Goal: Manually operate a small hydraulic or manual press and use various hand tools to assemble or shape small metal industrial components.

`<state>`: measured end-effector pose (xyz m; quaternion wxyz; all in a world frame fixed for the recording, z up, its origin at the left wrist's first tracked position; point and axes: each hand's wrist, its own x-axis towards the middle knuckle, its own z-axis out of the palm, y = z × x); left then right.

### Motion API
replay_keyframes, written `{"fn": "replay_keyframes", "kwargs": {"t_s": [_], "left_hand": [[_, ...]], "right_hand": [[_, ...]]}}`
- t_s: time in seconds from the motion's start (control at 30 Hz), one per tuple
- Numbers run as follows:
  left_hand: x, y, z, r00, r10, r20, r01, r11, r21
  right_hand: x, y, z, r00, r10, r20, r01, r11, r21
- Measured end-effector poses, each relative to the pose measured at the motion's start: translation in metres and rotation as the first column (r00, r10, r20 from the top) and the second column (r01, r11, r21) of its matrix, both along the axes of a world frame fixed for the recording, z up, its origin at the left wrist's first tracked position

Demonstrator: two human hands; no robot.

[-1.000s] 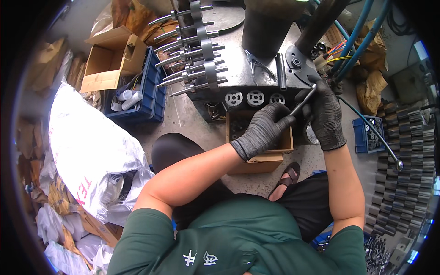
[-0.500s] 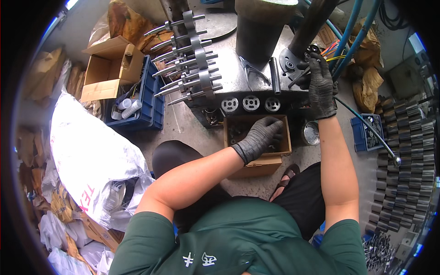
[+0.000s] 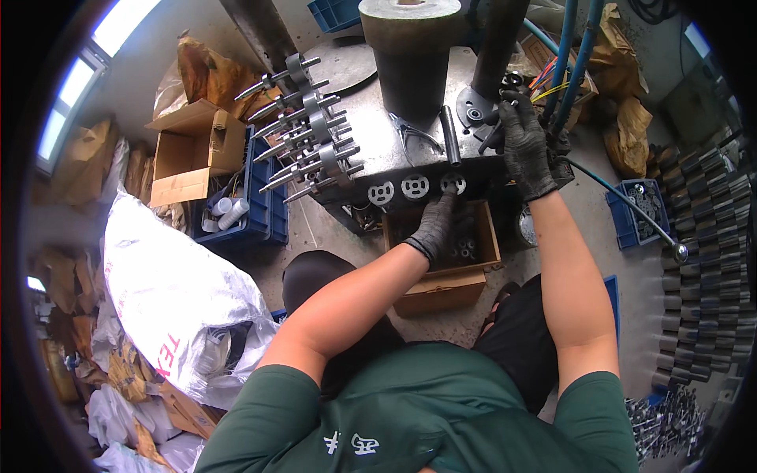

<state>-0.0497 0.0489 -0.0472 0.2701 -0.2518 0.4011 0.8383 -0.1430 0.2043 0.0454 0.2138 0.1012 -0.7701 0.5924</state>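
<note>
At the desk (image 3: 367,134), I saw the hands apart: the left hand (image 3: 434,225) touched the rightmost slotted disc (image 3: 460,183) along the near edge; the right hand (image 3: 526,150), farther right, was at a dark rod (image 3: 489,139). I couldn't tell either grip.

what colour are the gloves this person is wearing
Dark grey; the gloves show best in the head view, the only one here.
</note>
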Motion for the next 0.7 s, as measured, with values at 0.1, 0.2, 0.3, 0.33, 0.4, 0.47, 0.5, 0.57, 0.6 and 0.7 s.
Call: {"fn": "replay_keyframes", "kwargs": {"t_s": [0.1,0.2,0.3,0.33,0.4,0.47,0.5,0.57,0.6,0.7], "left_hand": [[-0.008,0.015,-0.004,0.987,0.133,-0.091,-0.133,0.991,0.01],[-0.02,0.019,-0.03,0.976,0.114,-0.184,-0.116,0.993,0.004],[-0.038,-0.004,-0.085,0.805,-0.149,-0.574,-0.268,0.773,-0.576],[-0.038,-0.004,-0.085,0.812,-0.287,-0.507,-0.224,0.65,-0.726],[-0.03,-0.016,-0.095,0.675,-0.587,-0.447,-0.099,0.529,-0.843],[0.004,-0.024,-0.105,0.396,-0.883,-0.251,0.102,0.314,-0.944],[0.028,-0.014,-0.093,0.369,-0.906,-0.209,0.221,0.304,-0.927],[0.056,0.006,-0.047,0.367,-0.918,-0.151,0.417,0.307,-0.856],[0.063,0.014,-0.019,0.4,-0.907,-0.128,0.494,0.332,-0.804],[0.049,0.005,0.031,0.429,-0.842,-0.327,0.248,0.458,-0.854]], "right_hand": [[0.011,0.009,0.012,0.993,0.051,0.104,-0.028,0.976,-0.218],[0.029,0.013,0.029,0.983,0.115,0.145,-0.039,0.893,-0.448],[0.043,0.008,0.04,0.977,0.192,0.093,-0.126,0.873,-0.471],[0.051,0.016,0.04,0.98,0.182,0.077,-0.124,0.871,-0.476],[0.058,0.022,0.042,0.975,0.219,0.046,-0.155,0.81,-0.566],[0.067,0.031,0.039,0.969,0.247,0.009,-0.185,0.749,-0.637],[0.073,0.044,0.038,0.965,0.246,0.09,-0.146,0.788,-0.598],[0.081,0.058,0.045,0.961,0.238,0.141,-0.12,0.817,-0.565],[0.084,0.059,0.049,0.97,0.18,0.161,-0.065,0.836,-0.544],[0.083,0.063,0.056,0.978,0.11,0.177,0.007,0.832,-0.555]]}}
